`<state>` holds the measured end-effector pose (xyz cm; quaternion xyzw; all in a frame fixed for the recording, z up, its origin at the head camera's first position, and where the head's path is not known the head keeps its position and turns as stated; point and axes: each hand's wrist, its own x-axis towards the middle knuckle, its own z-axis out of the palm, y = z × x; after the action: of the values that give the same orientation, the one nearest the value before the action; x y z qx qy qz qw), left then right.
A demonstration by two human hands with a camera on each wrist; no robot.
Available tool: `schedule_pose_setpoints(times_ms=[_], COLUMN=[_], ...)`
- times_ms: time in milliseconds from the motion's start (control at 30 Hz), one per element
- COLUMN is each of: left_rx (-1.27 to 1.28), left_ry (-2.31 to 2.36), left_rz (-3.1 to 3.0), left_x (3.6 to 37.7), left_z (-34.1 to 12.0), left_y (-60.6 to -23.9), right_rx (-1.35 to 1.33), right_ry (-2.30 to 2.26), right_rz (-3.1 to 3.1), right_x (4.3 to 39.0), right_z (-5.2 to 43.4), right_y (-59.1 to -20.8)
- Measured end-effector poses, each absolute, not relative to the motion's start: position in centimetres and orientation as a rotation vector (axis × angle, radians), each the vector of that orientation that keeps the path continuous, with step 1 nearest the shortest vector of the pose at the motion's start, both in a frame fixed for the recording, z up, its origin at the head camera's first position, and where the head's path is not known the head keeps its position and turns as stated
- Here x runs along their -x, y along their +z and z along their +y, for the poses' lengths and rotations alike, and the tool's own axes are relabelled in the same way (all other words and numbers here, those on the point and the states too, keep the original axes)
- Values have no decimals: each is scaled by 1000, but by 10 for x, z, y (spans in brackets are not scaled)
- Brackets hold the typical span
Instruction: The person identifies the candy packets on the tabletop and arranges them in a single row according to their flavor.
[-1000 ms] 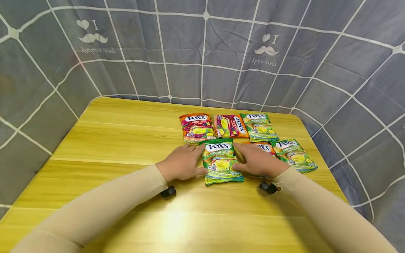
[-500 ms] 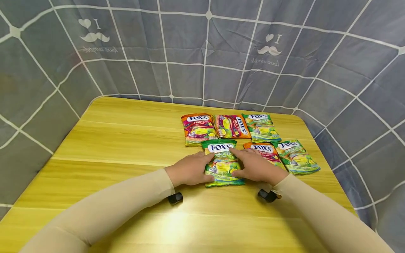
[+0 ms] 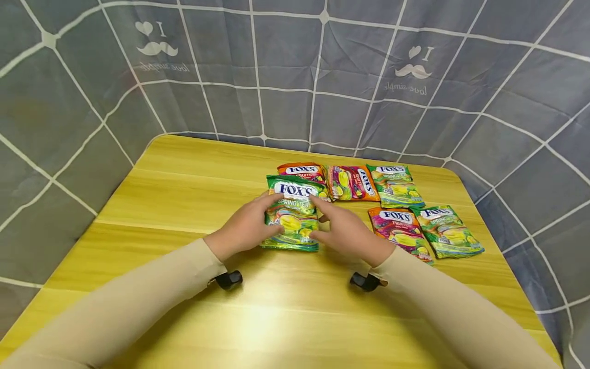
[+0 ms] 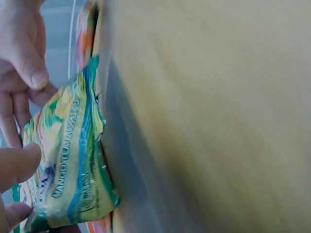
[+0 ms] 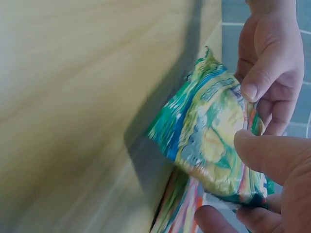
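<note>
A green Fox's Spring Tea candy bag is held off the table between both hands, label up. My left hand grips its left side, thumb on the front. At the right side my right hand holds it, thumb on the front and fingers at the edge and underneath. In the right wrist view the bag is raised and tilted, its shadow on the tabletop. Behind it a red Fox's Fruits bag lies partly hidden. Another red Fruits bag lies to the right, beyond my right hand.
On the wooden table a sideways red Fruits bag and a green Spring Tea bag lie in the back row. One more green bag is at the right. A grey curtain surrounds the table's back and sides.
Both hands have lifted the green bag and carried it left and backward, off the red bag beside it. It now overlaps the back-left red bag in view. The head view has shifted slightly.
</note>
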<state>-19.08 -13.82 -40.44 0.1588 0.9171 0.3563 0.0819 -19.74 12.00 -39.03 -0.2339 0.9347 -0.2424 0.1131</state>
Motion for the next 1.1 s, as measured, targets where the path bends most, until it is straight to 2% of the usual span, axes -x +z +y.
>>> schedule_pose_setpoints(times_ms=[267,600,800,1100], left_rx=[-258,-263,-254,-81], left_ry=[1064,784,624,599], left_rz=[2753,2681,2666,2550], left_x=[208,213,225,242], left_z=[-225,-320,-353,-400], left_y=[-401,-406,-394,-390], right_rx=[778,913,907,799], right_ry=[-693,-315,-200,-123], right_rz=[2645,2589,2599,2643], right_x=[233,249,255,266], right_z=[28,-66,-102,-156], right_y=[-392,-405,-407,-407])
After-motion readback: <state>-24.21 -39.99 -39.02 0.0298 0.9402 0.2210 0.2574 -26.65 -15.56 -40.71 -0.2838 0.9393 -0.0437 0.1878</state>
